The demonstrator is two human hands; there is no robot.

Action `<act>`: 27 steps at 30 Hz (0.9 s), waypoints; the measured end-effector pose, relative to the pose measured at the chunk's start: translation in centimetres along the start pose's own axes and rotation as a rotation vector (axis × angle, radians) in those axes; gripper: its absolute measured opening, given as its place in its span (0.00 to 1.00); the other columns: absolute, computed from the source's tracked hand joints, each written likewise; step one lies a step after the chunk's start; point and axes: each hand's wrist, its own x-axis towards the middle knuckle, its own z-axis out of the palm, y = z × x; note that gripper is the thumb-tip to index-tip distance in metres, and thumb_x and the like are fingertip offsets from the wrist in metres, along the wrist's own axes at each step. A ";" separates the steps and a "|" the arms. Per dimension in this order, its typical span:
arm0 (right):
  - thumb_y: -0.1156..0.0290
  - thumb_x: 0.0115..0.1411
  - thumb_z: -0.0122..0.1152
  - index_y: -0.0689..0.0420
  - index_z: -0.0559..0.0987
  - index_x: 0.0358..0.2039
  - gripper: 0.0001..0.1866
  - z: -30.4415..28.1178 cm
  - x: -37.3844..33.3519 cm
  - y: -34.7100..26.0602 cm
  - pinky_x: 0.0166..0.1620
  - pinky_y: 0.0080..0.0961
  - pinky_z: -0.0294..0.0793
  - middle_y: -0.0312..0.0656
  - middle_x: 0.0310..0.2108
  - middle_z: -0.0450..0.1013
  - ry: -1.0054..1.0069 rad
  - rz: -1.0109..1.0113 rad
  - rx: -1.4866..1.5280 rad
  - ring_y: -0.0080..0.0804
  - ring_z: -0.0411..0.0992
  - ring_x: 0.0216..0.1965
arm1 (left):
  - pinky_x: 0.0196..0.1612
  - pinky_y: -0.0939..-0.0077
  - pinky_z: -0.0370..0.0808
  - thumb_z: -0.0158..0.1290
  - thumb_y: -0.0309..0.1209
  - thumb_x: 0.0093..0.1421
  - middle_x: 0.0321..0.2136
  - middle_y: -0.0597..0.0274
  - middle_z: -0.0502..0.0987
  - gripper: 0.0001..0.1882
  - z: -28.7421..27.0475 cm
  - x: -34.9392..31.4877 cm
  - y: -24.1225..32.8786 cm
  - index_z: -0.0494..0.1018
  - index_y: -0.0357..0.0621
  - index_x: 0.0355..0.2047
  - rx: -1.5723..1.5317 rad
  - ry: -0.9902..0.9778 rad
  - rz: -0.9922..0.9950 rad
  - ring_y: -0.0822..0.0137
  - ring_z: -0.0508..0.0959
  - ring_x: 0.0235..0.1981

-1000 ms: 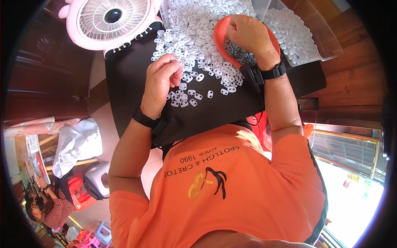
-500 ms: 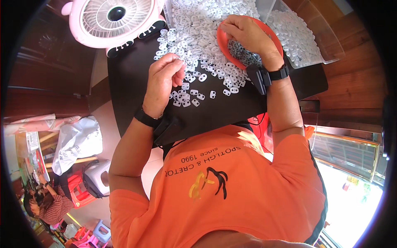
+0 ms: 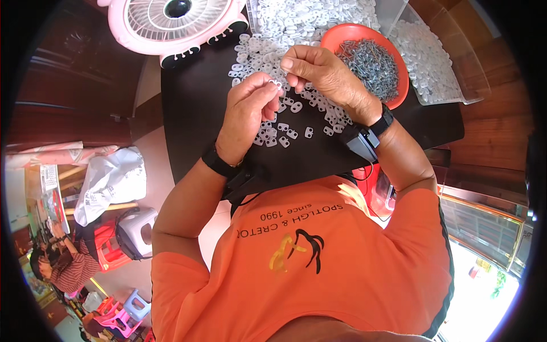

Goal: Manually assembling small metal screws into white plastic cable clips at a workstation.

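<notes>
Between thumb and fingers my left hand (image 3: pixel 248 111) pinches a small white two-hole plastic piece (image 3: pixel 276 84), above a scattered pile of similar pieces (image 3: pixel 259 54). Close by on the right, my right hand (image 3: pixel 322 71) is closed in a pinch near that piece. Whatever sits between its fingertips is too small to make out. Beside the right hand stands an orange-red bowl (image 3: pixel 403 85) filled with small grey metal screws or nails (image 3: pixel 370 65).
A pink fan (image 3: pixel 171 28) stands at the far left of the dark table (image 3: pixel 196 114). A clear bin (image 3: pixel 473 85) of whitish pieces is at the far right. White stools and a bag (image 3: pixel 111 176) lie off to the left, where another person (image 3: pixel 68 262) sits.
My right hand has left the bowl and come left to my left hand, uncovering the metal pieces. The whole view has shifted slightly.
</notes>
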 end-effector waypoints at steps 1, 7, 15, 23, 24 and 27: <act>0.60 0.65 0.53 0.57 0.75 0.31 0.13 0.0 0.0 0.1 0.31 0.14 0.66 0.30 0.23 0.69 -0.007 0.005 -0.007 0.15 0.66 0.25 | 0.22 0.87 0.62 0.47 0.35 0.61 0.19 0.69 0.70 0.11 0.0 0.0 0.0 0.72 0.40 0.28 0.001 -0.001 -0.001 0.80 0.66 0.18; 0.64 0.65 0.52 0.58 0.76 0.34 0.11 -2.3 -1.0 -1.9 0.33 0.14 0.67 0.29 0.22 0.69 0.277 -0.161 -0.231 0.15 0.66 0.26 | 0.22 0.86 0.62 0.47 0.34 0.61 0.18 0.69 0.70 0.11 -0.3 0.1 -0.1 0.72 0.40 0.28 -0.004 -0.003 0.012 0.80 0.66 0.18; 0.60 0.57 0.58 0.55 0.79 0.33 0.12 -9.6 -2.7 -1.6 0.35 0.31 0.73 0.44 0.27 0.76 0.673 -0.200 -1.243 0.41 0.75 0.30 | 0.22 0.87 0.62 0.47 0.32 0.61 0.17 0.69 0.70 0.10 -0.4 0.4 0.0 0.72 0.39 0.27 0.019 -0.015 0.033 0.80 0.66 0.17; 0.49 0.50 0.60 0.56 0.80 0.29 0.21 -3.6 -2.3 -2.6 0.35 0.38 0.73 0.44 0.29 0.76 0.324 0.089 -1.529 0.44 0.75 0.32 | 0.21 0.85 0.62 0.48 0.32 0.61 0.17 0.68 0.70 0.11 -0.8 0.6 -0.2 0.72 0.39 0.26 0.012 0.015 0.071 0.79 0.66 0.16; 0.50 0.51 0.59 0.58 0.79 0.28 0.21 -3.6 -2.2 -1.6 0.35 0.41 0.73 0.45 0.28 0.75 0.293 0.038 -1.566 0.46 0.74 0.31 | 0.21 0.85 0.62 0.48 0.32 0.61 0.17 0.68 0.70 0.11 -0.8 0.7 -0.2 0.72 0.39 0.26 0.016 0.016 0.079 0.79 0.66 0.16; 0.53 0.52 0.58 0.60 0.78 0.26 0.19 -2.8 -2.0 -0.8 0.36 0.41 0.73 0.46 0.29 0.74 0.334 0.035 -1.573 0.46 0.73 0.32 | 0.20 0.85 0.62 0.48 0.32 0.61 0.17 0.67 0.70 0.11 -0.9 0.7 -0.4 0.72 0.38 0.25 0.004 0.013 0.098 0.79 0.66 0.16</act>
